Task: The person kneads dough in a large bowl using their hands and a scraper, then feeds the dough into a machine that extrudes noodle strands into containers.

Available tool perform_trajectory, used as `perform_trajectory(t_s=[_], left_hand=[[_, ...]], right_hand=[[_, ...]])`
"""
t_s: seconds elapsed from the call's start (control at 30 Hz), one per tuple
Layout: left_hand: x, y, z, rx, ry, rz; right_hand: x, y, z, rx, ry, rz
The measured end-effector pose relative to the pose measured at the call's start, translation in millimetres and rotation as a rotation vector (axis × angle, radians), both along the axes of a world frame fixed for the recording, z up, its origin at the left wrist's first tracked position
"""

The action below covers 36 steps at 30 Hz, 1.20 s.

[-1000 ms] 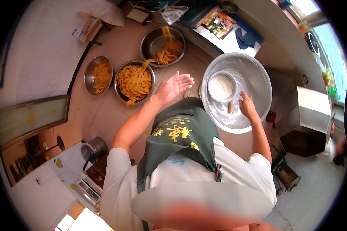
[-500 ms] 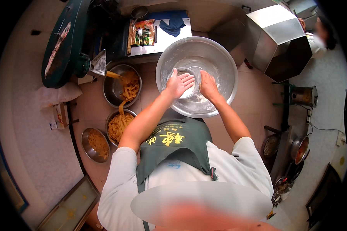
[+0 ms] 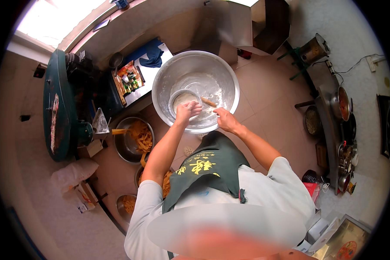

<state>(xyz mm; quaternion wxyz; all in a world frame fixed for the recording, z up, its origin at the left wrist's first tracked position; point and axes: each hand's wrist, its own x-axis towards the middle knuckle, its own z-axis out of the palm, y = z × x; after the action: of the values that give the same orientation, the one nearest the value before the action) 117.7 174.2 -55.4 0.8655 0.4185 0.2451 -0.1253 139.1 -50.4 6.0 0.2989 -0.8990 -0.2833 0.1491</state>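
Observation:
A large metal basin (image 3: pixel 223 82) is dusted inside with white flour. Within it sit a smaller round metal container (image 3: pixel 174 96) with flour (image 3: pixel 182 98) and a short wooden rolling pin (image 3: pixel 208 101). My left hand (image 3: pixel 187 112) is over the small container, fingers curled together; what they hold, if anything, is hidden. At the basin's near right, just below the wooden pin, my right hand (image 3: pixel 226 120) has its fingers drawn in, their contents too small to make out.
Bowls of orange strips (image 3: pixel 141 134) are on the floor at left, beside a green machine (image 3: pixel 60 108) with a metal chute. A white board (image 3: pixel 156 71) holds packets and a blue cloth behind them. A bench with pans (image 3: pixel 330 134) lines the right side.
My head's view has turned. My left hand has gone from flat and open to curled over the small container. My right hand has moved from beside that container toward the basin's near right.

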Motion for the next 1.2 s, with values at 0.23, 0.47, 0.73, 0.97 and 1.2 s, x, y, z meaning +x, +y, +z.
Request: perform_trajectory(t_s=[0.23,0.47,0.73,0.97,1.2], left_hand=[[21,-1,-4,0.143,0.005,-0.119],[49,-34,-6,0.19,-0.11,-0.24],[54,-54,3,0.164,0.007,-0.13],[49,-36,-7,0.414,0.16,-0.005],[32,-17,-20,0.279,0.264,0.159]], right_hand=[[22,-5,-20,0.018,0.09,0.067],[63,-23,-5,0.02,0.232,0.091],[105,-40,-12,-0.056,0.345,0.149],[115,-45,-21,0.042,0.341,0.193],[106,-43,-18,0.012,0.414,0.203]])
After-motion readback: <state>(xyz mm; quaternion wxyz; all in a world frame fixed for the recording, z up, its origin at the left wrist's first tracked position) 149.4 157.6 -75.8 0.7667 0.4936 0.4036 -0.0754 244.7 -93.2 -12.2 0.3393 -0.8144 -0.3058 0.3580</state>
